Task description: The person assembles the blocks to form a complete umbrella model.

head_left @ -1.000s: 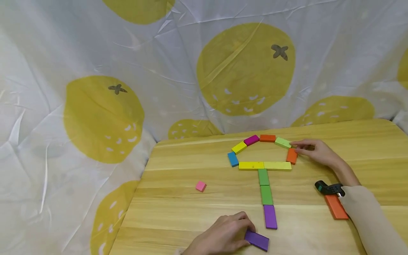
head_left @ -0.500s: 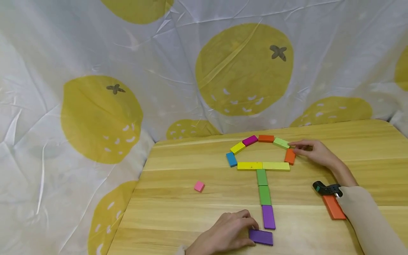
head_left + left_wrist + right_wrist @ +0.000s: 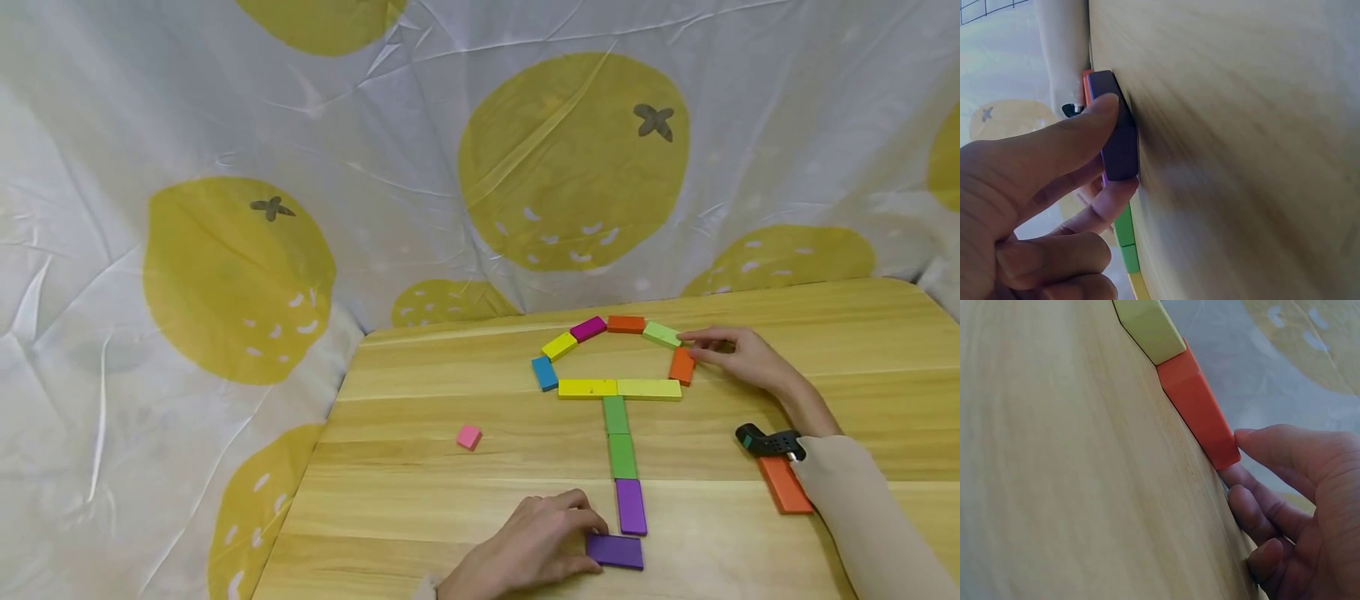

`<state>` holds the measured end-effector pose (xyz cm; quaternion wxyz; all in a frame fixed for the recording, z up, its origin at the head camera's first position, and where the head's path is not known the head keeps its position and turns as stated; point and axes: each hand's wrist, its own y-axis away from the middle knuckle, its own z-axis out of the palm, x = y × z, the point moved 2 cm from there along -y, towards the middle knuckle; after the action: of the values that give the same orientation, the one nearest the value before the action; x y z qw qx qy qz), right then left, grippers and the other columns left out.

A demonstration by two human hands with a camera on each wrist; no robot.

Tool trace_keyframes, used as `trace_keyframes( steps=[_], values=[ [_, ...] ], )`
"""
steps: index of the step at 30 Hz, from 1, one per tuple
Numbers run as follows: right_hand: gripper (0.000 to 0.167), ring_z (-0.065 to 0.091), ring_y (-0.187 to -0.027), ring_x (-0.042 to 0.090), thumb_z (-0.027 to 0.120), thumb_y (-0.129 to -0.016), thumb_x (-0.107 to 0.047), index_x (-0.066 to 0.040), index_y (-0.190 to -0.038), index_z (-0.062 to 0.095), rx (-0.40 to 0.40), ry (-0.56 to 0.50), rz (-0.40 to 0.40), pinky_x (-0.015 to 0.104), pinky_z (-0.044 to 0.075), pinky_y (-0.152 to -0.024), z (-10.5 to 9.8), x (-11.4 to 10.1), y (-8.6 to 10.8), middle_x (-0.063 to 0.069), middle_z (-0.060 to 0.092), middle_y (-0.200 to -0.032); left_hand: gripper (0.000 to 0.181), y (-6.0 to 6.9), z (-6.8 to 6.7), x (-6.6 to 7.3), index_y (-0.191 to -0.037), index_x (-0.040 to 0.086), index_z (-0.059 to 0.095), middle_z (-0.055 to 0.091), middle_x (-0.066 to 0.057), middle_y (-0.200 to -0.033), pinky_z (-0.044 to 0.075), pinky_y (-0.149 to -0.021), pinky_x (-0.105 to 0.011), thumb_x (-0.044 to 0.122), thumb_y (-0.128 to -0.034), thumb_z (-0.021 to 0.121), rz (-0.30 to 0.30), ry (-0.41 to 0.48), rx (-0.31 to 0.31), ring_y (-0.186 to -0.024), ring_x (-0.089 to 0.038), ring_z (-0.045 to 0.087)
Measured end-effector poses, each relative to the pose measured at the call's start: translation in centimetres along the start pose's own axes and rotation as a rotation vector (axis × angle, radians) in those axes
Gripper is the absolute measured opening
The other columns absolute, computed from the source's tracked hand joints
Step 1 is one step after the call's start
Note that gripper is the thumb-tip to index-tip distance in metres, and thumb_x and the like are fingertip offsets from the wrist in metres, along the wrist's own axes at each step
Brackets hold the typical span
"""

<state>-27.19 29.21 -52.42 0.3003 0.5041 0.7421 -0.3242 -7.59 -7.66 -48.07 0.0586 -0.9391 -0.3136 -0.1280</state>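
My left hand (image 3: 521, 542) pinches a dark purple block (image 3: 617, 552) by its left end, thumb on the near side. This block lies crosswise just below a lighter purple block (image 3: 632, 507), which ends a column of two green blocks (image 3: 622, 457). Above the column, a yellow block (image 3: 587, 388) and a pale yellow block (image 3: 648, 389) form a bar. An arch of coloured blocks stands over it. My right hand (image 3: 738, 358) touches the arch's right side, its thumb against an orange block (image 3: 1200, 419) and a fingertip by the light green block (image 3: 662, 334).
A small pink block (image 3: 469, 437) lies alone on the wooden table (image 3: 397, 500), left of the column. Another orange block (image 3: 786, 486) is partly hidden under the right sleeve and its black wrist strap (image 3: 768, 442). A lemon-print cloth (image 3: 420, 167) hangs behind the table.
My left hand has turned the dark purple block from a slant to nearly level and shifted it slightly right and up, below the column. My right hand stays at the arch.
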Motion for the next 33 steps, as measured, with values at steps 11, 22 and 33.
trace_keyframes(
  steps=[11,22,33],
  values=[
    [0.036,0.058,-0.086,0.002,0.067,-0.102,-0.027,-0.009,-0.134,0.07,-0.01,0.007,0.025,0.021,0.047,-0.074,-0.13,0.03,0.03,0.01,0.071,-0.108,0.028,-0.31,-0.11,-0.35,-0.115,0.029,0.077,0.066,0.014,-0.107,0.03,-0.067,-0.003,0.038,-0.0889,0.082,0.027,-0.062,0.008,-0.082,0.011,0.056],
    [0.037,0.059,-0.085,0.001,0.069,-0.101,-0.026,-0.008,-0.134,0.07,0.001,-0.006,0.021,0.019,0.047,-0.074,-0.08,0.01,0.07,0.009,0.072,-0.107,0.028,-0.29,-0.08,-0.72,-0.115,0.028,0.077,0.067,0.014,-0.108,0.033,-0.068,-0.004,0.035,-0.0884,0.083,0.006,-0.027,0.007,-0.085,0.009,0.06],
    [0.037,0.058,-0.085,0.003,0.068,-0.101,-0.023,-0.006,-0.134,0.07,-0.012,-0.014,0.008,0.02,0.047,-0.073,-0.02,-0.3,0.15,0.01,0.071,-0.106,0.028,-0.16,-0.1,-0.71,-0.114,0.027,0.08,0.066,0.013,-0.106,0.032,-0.068,-0.004,0.035,-0.0878,0.084,0.01,-0.013,0.022,-0.079,0.01,0.053]
  ],
)
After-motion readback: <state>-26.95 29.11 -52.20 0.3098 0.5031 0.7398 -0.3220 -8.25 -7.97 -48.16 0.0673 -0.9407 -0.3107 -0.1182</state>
